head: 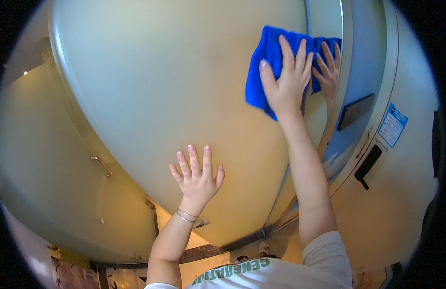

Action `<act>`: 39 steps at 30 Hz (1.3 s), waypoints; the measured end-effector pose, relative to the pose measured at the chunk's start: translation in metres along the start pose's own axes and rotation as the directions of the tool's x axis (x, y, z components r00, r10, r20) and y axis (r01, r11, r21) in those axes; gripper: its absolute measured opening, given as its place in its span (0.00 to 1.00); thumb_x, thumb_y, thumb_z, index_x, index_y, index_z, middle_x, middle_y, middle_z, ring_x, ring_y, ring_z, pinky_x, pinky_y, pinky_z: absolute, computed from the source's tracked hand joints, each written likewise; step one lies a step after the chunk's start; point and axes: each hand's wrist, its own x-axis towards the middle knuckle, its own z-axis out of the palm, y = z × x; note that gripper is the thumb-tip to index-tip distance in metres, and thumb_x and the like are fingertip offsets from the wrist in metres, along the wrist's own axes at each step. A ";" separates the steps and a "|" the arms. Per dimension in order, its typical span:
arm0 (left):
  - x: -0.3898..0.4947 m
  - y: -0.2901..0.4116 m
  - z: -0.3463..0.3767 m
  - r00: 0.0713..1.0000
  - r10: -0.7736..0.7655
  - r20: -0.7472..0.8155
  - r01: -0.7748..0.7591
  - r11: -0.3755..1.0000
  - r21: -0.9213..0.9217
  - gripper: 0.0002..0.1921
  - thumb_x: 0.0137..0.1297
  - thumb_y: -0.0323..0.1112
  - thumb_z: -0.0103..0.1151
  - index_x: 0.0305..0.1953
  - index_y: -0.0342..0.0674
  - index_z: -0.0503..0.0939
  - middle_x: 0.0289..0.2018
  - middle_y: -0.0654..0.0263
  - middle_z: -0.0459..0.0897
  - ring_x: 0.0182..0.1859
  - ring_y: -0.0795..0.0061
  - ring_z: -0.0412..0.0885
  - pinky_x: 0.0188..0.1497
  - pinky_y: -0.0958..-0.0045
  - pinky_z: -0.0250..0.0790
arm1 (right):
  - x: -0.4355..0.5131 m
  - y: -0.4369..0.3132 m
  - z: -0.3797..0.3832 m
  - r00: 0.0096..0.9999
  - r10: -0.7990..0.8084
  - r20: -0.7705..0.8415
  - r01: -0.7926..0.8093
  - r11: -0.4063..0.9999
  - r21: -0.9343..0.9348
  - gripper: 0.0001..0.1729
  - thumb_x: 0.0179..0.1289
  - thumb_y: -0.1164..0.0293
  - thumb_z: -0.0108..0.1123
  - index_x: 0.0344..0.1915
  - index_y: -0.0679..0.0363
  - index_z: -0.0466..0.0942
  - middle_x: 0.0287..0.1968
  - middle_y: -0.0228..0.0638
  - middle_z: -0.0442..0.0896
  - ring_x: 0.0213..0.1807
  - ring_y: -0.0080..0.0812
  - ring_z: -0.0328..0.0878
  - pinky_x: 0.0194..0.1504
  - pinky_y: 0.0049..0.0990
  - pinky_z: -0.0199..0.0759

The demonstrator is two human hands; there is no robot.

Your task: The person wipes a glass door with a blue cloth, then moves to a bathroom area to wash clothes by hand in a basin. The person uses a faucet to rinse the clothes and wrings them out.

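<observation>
A blue cleaning cloth [261,86] lies flat against a large frosted glass panel [165,90], near its right edge. My right hand [288,76] presses on the cloth with fingers spread; the palm side is hidden. Beside it, a narrow mirror strip [317,112] reflects the hand and cloth. Lower and to the left, my left hand [197,177] is bare of any object, fingers spread towards the same panel; whether the palm touches the glass is hard to tell. Two thin bangles [187,215] circle the left wrist.
On the right are a dark wall switch plate [355,112] and a pale door with a black handle [368,166] and a blue-and-white notice [393,125]. Another frosted panel with a metal handle [101,166] stands left. A dark stone threshold [205,253] crosses the floor.
</observation>
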 end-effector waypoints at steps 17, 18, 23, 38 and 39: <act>-0.051 0.047 0.026 0.969 0.219 0.113 -0.220 0.975 -0.004 0.35 0.56 0.55 0.50 0.61 0.40 0.64 0.65 0.48 0.55 0.69 0.47 0.44 0.67 0.45 0.29 | -0.358 0.001 -0.078 0.776 0.393 0.492 -0.448 0.894 -0.009 0.43 0.56 0.57 0.56 0.62 0.70 0.49 0.67 0.67 0.29 0.67 0.70 0.28 0.60 0.65 0.29; -0.057 0.047 0.026 0.963 0.237 0.130 -0.237 0.971 -0.019 0.34 0.56 0.55 0.50 0.61 0.40 0.64 0.65 0.48 0.55 0.69 0.48 0.44 0.67 0.46 0.29 | -0.334 -0.001 -0.066 0.834 0.368 0.412 -0.410 0.912 0.015 0.42 0.58 0.52 0.52 0.63 0.68 0.49 0.67 0.66 0.31 0.67 0.70 0.29 0.59 0.65 0.28; -0.090 0.048 0.023 0.919 0.308 0.244 -0.305 0.951 -0.054 0.32 0.57 0.54 0.50 0.60 0.42 0.66 0.64 0.50 0.56 0.70 0.50 0.43 0.67 0.46 0.28 | -0.195 0.004 -0.025 0.953 0.220 0.207 -0.222 0.975 -0.011 0.38 0.50 0.45 0.56 0.60 0.50 0.64 0.65 0.61 0.50 0.64 0.70 0.44 0.55 0.63 0.42; -0.138 0.038 -0.007 0.635 0.502 0.586 -0.307 0.861 -0.406 0.32 0.58 0.51 0.51 0.63 0.47 0.61 0.64 0.61 0.59 0.60 0.57 0.60 0.55 0.48 0.55 | -0.437 -0.009 -0.086 0.567 0.683 0.461 -0.676 0.705 -0.214 0.42 0.51 0.59 0.58 0.60 0.73 0.54 0.66 0.66 0.38 0.67 0.69 0.35 0.62 0.59 0.36; -0.139 0.037 -0.008 0.617 0.500 0.608 -0.270 0.860 -0.433 0.32 0.58 0.50 0.51 0.63 0.46 0.61 0.64 0.60 0.59 0.61 0.56 0.60 0.56 0.48 0.54 | -0.450 -0.015 -0.091 0.452 0.757 0.472 -0.763 0.602 -0.236 0.43 0.51 0.61 0.58 0.61 0.75 0.52 0.66 0.66 0.36 0.67 0.68 0.34 0.64 0.57 0.35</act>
